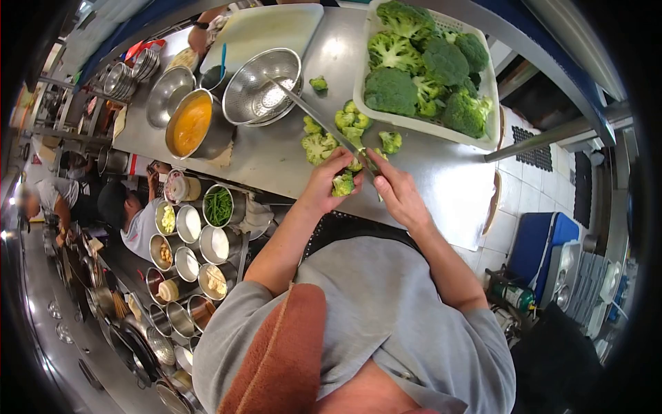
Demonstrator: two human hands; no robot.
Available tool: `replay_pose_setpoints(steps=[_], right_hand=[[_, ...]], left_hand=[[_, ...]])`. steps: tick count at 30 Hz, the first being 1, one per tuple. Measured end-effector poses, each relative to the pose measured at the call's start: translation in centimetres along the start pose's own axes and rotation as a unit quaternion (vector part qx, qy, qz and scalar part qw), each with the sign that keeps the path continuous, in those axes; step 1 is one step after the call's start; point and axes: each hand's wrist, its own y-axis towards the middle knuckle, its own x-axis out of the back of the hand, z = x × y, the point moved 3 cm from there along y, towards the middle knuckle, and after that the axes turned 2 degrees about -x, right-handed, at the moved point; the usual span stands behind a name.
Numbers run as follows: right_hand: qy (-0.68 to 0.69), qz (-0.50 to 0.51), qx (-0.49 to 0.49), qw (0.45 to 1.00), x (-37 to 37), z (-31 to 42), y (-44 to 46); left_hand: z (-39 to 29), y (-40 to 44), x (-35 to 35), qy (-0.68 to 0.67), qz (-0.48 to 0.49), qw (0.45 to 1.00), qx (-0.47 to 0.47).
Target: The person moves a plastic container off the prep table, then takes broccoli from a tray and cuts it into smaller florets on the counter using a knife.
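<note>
My left hand is closed around a small broccoli piece near the front edge of the steel counter. My right hand grips a long knife, its blade slanting up and left across the left hand's fingertips, with the tip over a perforated metal colander. My fingers mostly hide the knife's handle. Cut broccoli florets lie on the counter just beyond my hands, and a single floret rests to their right. A white plastic crate of large broccoli heads stands at the back right.
A pot of orange liquid and a steel bowl stand left of the colander. Behind is a white cutting board, with another person's hand beside it. Several ingredient containers sit at the lower left, near other people.
</note>
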Motion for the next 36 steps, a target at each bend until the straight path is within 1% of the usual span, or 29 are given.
replay_pose_setpoints(steps=[1,5,7,11,13,14,16,17,19,20,22,23,24,25,26,28,29,31,32,33,35,36], right_hand=[[-0.015,-0.026,0.055,0.998,-0.1,0.0,0.0],[0.006,-0.021,0.046,0.999,0.2,0.4,-0.5],[-0.003,0.011,0.009,1.0,0.5,0.9,-0.7],[-0.002,0.011,0.0,1.0,0.4,1.1,-0.9],[-0.001,0.011,-0.045,0.999,0.3,0.9,-0.7],[-0.002,0.011,-0.046,0.999,0.2,0.6,-0.5],[0.092,-0.023,-0.097,0.991,0.4,-0.9,0.0],[0.089,-0.03,-0.093,0.991,0.9,-1.2,0.0],[0.165,-0.044,-0.147,0.974,1.9,-2.2,-0.6],[0.164,-0.047,-0.145,0.975,2.2,-2.5,-1.0],[0.206,-0.094,-0.17,0.959,2.6,-3.2,-1.9],[0.206,-0.093,-0.17,0.959,2.5,-3.5,-2.2],[0.216,-0.12,-0.159,0.956,2.6,-3.8,-2.6],[0.225,-0.147,-0.146,0.952,2.8,-3.9,-2.9],[0.224,-0.147,-0.144,0.953,2.8,-3.6,-3.2],[0.259,-0.19,-0.113,0.94,3.2,-3.1,-3.8],[0.259,-0.193,-0.112,0.94,3.4,-3.3,-4.1],[0.282,-0.206,-0.099,0.932,4.0,-4.1,-4.7],[0.264,-0.212,-0.096,0.936,4.3,-4.3,-4.8],[0.267,-0.214,-0.099,0.934,4.5,-4.4,-4.9],[0.227,-0.207,-0.103,0.946,4.8,-4.5,-4.8],[0.257,-0.204,-0.099,0.939,4.7,-4.9,-4.9]], left_hand=[[0.3,0.1,0.0,0.002,-0.002,1.0,0.001],[1.1,-0.3,-0.2,-0.009,-0.004,1.0,0.02],[0.9,-0.3,-0.3,0.013,-0.035,0.999,0.009],[1.2,-0.7,-0.4,0.007,-0.015,1.0,0.005],[1.2,-0.7,-0.3,0.087,0.001,0.996,0.011],[1.4,-1.1,-0.3,0.086,0.001,0.996,0.011],[2.3,-1.6,-0.8,0.077,0.066,0.992,0.073],[1.7,-1.1,-0.8,0.081,0.074,0.991,0.074],[-0.4,-0.1,0.5,0.038,-0.096,0.994,0.039],[-1.5,1.2,0.3,0.09,-0.117,0.989,0.011],[-3.8,5.0,-2.5,0.16,-0.084,0.982,-0.047],[-4.9,7.3,-4.9,0.218,-0.075,0.968,-0.095],[-5.8,9.7,-7.5,0.274,-0.067,0.949,-0.142],[-6.9,11.9,-9.3,0.418,-0.069,0.89,-0.172],[-7.8,13.8,-10.9,0.55,-0.069,0.808,-0.198],[-7.5,16.8,-12.9,0.624,-0.107,0.756,-0.165],[-7.1,17.9,-13.4,0.625,-0.104,0.756,-0.165],[-6.4,18.2,-14.7,0.683,-0.041,0.703,-0.195],[-6.1,17.9,-14.5,0.657,-0.059,0.723,-0.206],[-6.2,16.8,-14.2,0.659,-0.058,0.722,-0.201],[-8.3,14.1,-13.1,0.607,-0.08,0.739,-0.282],[-9.5,12.6,-11.3,0.633,-0.077,0.718,-0.28]])
